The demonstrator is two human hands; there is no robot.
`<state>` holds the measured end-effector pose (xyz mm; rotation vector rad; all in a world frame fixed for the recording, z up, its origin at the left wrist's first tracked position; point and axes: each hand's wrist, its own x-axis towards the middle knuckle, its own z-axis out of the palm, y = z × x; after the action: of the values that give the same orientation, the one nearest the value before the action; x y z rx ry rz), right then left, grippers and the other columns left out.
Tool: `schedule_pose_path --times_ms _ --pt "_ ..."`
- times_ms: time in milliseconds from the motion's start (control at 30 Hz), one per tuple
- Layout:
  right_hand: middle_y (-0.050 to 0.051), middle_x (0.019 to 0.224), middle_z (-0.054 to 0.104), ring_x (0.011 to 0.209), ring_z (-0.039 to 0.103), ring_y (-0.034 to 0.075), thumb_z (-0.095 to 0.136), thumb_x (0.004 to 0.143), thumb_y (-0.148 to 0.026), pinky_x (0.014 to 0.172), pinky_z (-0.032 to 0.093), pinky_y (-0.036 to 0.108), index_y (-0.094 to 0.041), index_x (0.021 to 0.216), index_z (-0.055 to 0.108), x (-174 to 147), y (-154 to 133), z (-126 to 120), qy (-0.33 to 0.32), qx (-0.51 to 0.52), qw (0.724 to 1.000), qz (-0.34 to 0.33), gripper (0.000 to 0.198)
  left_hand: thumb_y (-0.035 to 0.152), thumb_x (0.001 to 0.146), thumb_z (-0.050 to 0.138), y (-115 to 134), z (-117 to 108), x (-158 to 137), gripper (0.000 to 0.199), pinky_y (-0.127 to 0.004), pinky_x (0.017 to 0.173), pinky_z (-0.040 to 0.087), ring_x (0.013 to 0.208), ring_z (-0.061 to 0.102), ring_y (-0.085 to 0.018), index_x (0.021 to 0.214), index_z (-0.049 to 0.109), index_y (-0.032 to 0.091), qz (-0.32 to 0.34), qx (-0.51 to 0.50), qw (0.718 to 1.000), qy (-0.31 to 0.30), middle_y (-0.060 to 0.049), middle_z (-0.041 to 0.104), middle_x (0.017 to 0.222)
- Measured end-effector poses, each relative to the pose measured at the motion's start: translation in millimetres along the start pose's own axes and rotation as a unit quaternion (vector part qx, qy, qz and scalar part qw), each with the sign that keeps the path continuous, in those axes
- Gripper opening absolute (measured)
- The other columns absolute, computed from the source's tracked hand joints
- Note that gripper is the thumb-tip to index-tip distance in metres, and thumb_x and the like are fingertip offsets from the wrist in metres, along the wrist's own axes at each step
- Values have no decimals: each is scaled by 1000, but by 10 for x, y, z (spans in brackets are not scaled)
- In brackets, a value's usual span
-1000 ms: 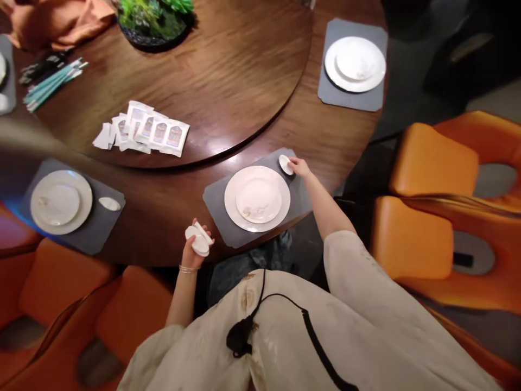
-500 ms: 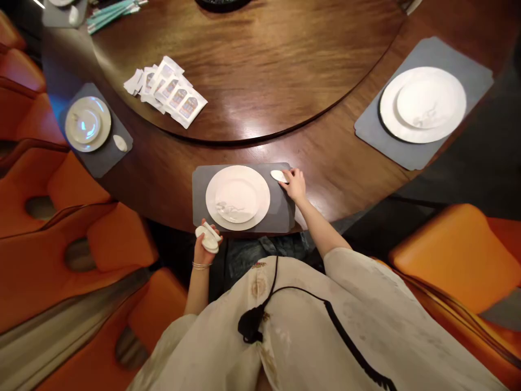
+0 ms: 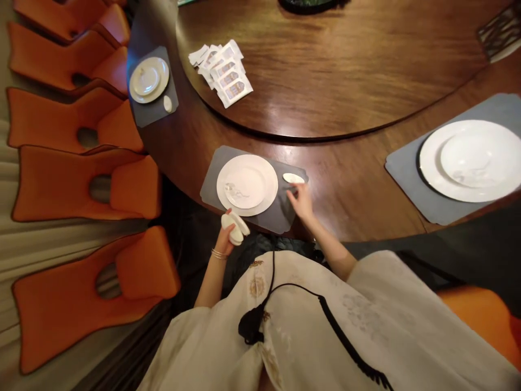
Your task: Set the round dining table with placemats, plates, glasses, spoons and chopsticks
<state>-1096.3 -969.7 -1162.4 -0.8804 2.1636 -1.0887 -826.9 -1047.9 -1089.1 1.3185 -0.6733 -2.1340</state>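
My left hand (image 3: 228,234) is closed around several small white oval chopstick rests (image 3: 235,226), held just in front of the table edge. My right hand (image 3: 302,202) is at the right side of the grey placemat (image 3: 211,179), its fingers apart and holding nothing. Just beyond its fingertips, one white oval chopstick rest (image 3: 293,178) lies on the mat's upper right corner; whether a finger still touches it is hard to tell. On the same mat sits a large white plate (image 3: 272,187) with a smaller patterned plate (image 3: 246,187) on top.
Wet-wipe-like white packets (image 3: 228,76) lie piled on the wooden turntable (image 3: 325,81). Another setting has a grey mat (image 3: 407,163) and stacked plates at right; a further mat (image 3: 150,117) lies at left. Orange chairs (image 3: 138,266) line the left side, with another chair (image 3: 476,315) at right.
My right hand has drawn back slightly from the chopstick rest, leaving it on the mat. My left hand still holds its rests, now closer to the plate. The view has turned rightward.
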Motion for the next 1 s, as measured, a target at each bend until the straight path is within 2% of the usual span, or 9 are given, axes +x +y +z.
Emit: schedule_pose_path --times_ms 67,133,300,467,567,667,800,900,1000 --pt "9 108 64 88 61 22 53 86 -45 81 51 38 -24 107 67 -441 -174 13 -121 106 987 -23 34 18 65 78 -199 278 -20 69 -25 83 47 92 59 -18 130 54 22 25 59 998 -26 -3 63 101" --pt "5 101 67 81 61 20 58 82 -48 75 52 35 -26 102 68 -857 -220 -47 -160 175 972 4 31 17 63 80 -443 580 -47 66 -26 85 47 94 58 -19 125 58 18 29 109 990 -86 -6 62 106" --pt "3 90 70 76 62 17 68 69 -45 71 51 30 -21 93 69 -1465 103 -580 -49 261 951 157 34 19 64 74 -1047 1159 -323 75 -27 67 53 84 59 -19 134 48 21 -87 174 964 -182 -10 59 119" --pt "0 75 68 61 60 12 77 63 -41 56 48 22 -19 91 68 -1472 571 -1468 -7 369 889 271 36 33 69 70 -1381 1403 -564 78 -23 56 53 98 62 -25 139 39 25 -167 131 959 -187 -13 56 131" --pt "-2 71 67 58 59 9 79 65 -28 51 50 18 -19 83 64 -986 1017 -2353 129 426 841 307 24 29 67 70 -1552 1523 -519 74 -23 52 53 89 64 -22 135 42 26 -159 117 975 -106 -11 59 129" --pt "-4 62 62 51 56 6 70 78 -19 49 50 14 -18 78 59 -127 1597 -3505 231 448 802 322 11 22 69 66 -1754 1701 -357 66 -23 52 53 81 65 -18 132 46 27 -131 103 986 -16 -8 63 122" --pt "-4 59 58 48 55 4 63 88 -24 50 50 10 -17 75 54 1238 2272 -4809 263 407 818 310 18 15 72 60 -2110 2130 -96 54 -21 52 53 68 64 -12 124 53 28 -79 69 987 125 -2 67 100" --pt "-3 57 57 48 55 4 54 94 -25 50 49 10 -16 73 52 2110 2630 -5217 227 352 851 315 23 13 74 57 -2412 2640 -68 49 -19 51 51 60 61 -9 120 56 28 -31 6 972 233 2 64 84" --pt "-3 57 58 50 58 5 56 92 -23 51 50 12 -15 74 54 2656 2917 -5247 175 294 881 328 20 13 73 56 -2651 3251 -241 46 -18 51 50 59 60 -9 118 57 27 -16 -69 963 260 3 62 78"
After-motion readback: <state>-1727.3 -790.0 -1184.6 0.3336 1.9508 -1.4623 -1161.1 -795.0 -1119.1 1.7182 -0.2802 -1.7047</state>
